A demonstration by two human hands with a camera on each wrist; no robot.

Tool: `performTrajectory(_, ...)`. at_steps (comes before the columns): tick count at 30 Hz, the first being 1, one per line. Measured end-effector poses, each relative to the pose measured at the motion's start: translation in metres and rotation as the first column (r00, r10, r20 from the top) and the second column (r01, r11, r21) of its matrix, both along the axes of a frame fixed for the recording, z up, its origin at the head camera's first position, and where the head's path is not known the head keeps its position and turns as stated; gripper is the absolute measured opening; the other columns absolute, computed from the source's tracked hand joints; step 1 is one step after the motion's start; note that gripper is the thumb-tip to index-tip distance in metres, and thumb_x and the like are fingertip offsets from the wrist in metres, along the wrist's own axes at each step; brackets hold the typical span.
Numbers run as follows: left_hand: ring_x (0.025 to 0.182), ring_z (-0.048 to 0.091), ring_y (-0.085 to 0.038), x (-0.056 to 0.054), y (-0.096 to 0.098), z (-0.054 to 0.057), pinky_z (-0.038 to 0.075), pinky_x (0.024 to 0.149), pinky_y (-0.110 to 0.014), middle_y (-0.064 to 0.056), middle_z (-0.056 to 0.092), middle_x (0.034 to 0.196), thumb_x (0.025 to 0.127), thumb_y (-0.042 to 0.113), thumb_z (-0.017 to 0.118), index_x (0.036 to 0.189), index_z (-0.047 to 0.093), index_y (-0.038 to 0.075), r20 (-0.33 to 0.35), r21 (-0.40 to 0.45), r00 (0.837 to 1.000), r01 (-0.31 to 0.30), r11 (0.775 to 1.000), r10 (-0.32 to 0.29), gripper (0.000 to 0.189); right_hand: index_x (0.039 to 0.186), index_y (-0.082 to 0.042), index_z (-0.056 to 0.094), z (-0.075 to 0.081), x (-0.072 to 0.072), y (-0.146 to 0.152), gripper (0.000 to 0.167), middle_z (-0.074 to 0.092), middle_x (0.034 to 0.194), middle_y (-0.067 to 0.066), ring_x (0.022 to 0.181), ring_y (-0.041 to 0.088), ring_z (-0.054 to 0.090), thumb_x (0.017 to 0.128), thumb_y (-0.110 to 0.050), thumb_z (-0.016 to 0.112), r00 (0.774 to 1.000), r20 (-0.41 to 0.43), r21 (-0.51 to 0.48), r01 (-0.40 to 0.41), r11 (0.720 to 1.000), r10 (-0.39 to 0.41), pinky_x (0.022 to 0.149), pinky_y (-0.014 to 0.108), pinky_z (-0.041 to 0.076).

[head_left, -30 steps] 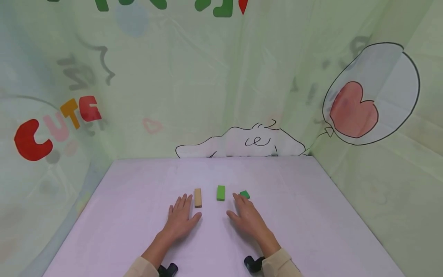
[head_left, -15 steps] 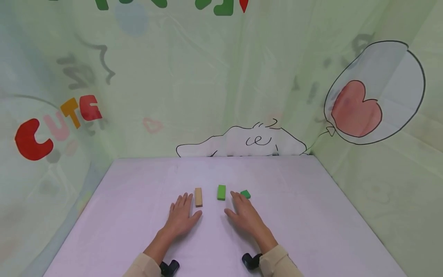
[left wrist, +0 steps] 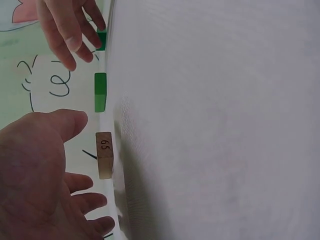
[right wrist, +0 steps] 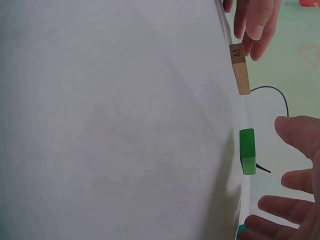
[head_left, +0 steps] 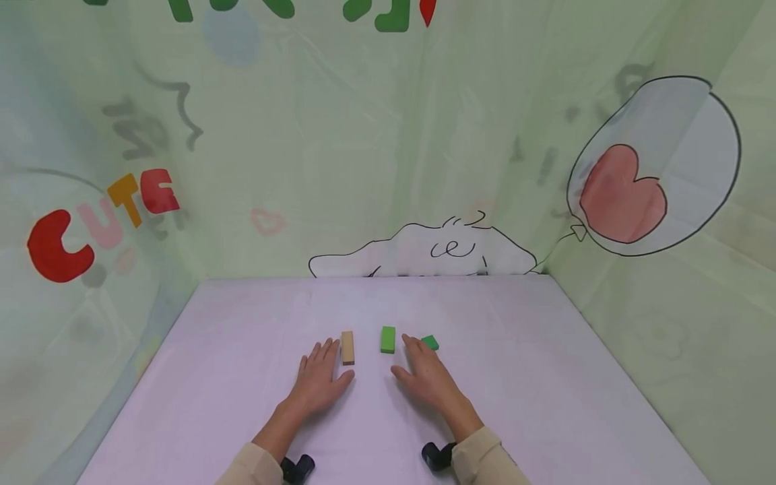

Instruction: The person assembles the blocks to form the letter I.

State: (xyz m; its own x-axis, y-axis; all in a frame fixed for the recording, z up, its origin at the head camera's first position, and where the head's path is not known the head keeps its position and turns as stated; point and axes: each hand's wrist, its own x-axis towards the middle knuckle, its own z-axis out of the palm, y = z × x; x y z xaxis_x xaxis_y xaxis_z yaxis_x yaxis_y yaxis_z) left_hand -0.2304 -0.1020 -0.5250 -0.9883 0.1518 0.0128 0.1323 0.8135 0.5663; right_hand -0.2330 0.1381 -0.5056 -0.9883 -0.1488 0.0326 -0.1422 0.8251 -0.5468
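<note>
Three small blocks lie in a loose row on the table. The left one is a plain wooden block (head_left: 347,348), with "65" printed on its end in the left wrist view. A light green block (head_left: 388,340) lies in the middle, and a darker green block (head_left: 430,342) at the right is partly covered by fingers. My left hand (head_left: 318,382), fingers straight and spread, is just left of the wooden block. My right hand (head_left: 429,378), also with extended fingers, is between the two green blocks and in front of them. Neither hand holds anything.
A pale lilac cloth covers the table (head_left: 545,404). Printed fabric walls (head_left: 339,148) stand behind it and at both sides. Black wrist cameras (head_left: 438,457) are worn below the sleeves.
My right hand has shifted slightly left, uncovering more of the darker green block. The left hand and the blocks stay where they were.
</note>
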Motion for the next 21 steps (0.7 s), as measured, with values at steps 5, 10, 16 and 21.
performTrajectory(5, 0.156, 0.024, -0.045, -0.002, 0.000, -0.001, 0.017, 0.124, -0.068, -0.023, 0.034, 0.166, 0.100, 0.039, 0.061, 0.158, 0.036, 0.000, -0.005, -0.013, 1.000, 0.002, 1.000, -0.003, 0.075, 0.157, -0.004, 0.041, -0.001, -0.004, 0.000, 0.073, 0.048, 0.156, 0.021, 0.144, 0.039, 0.048, 0.097, -0.033, 0.072, 1.000, -0.009, 0.000, -0.010, 1.000, 0.010, 0.116, 0.056, 0.042)
performTrajectory(10, 0.156, 0.025, -0.046, -0.003, 0.000, -0.002, 0.018, 0.124, -0.067, -0.024, 0.034, 0.165, 0.099, 0.039, 0.061, 0.158, 0.036, -0.001, -0.005, -0.019, 1.000, 0.001, 1.000, -0.001, 0.075, 0.157, -0.003, 0.040, -0.002, -0.007, 0.001, 0.073, 0.047, 0.156, 0.021, 0.144, 0.039, 0.048, 0.097, -0.032, 0.072, 1.000, -0.004, -0.010, -0.011, 1.000, 0.011, 0.116, 0.055, 0.042)
performTrajectory(16, 0.155, 0.025, -0.047, -0.005, 0.000, -0.001, 0.018, 0.124, -0.066, -0.025, 0.034, 0.165, 0.099, 0.037, 0.063, 0.157, 0.036, -0.002, -0.012, -0.014, 1.000, 0.001, 1.000, -0.001, 0.075, 0.156, -0.002, 0.040, -0.003, -0.013, 0.001, 0.073, 0.047, 0.156, 0.022, 0.144, 0.039, 0.048, 0.097, -0.032, 0.072, 1.000, -0.003, -0.011, -0.010, 1.000, 0.010, 0.117, 0.055, 0.041)
performTrajectory(21, 0.155, 0.025, -0.046, -0.007, -0.001, -0.002, 0.019, 0.125, -0.065, -0.024, 0.034, 0.165, 0.099, 0.038, 0.062, 0.157, 0.036, -0.002, -0.005, -0.018, 1.000, 0.003, 1.000, -0.003, 0.076, 0.156, -0.001, 0.041, -0.004, -0.015, 0.000, 0.073, 0.048, 0.155, 0.023, 0.144, 0.040, 0.047, 0.097, -0.031, 0.073, 1.000, 0.013, -0.025, -0.004, 1.000, 0.005, 0.117, 0.055, 0.041)
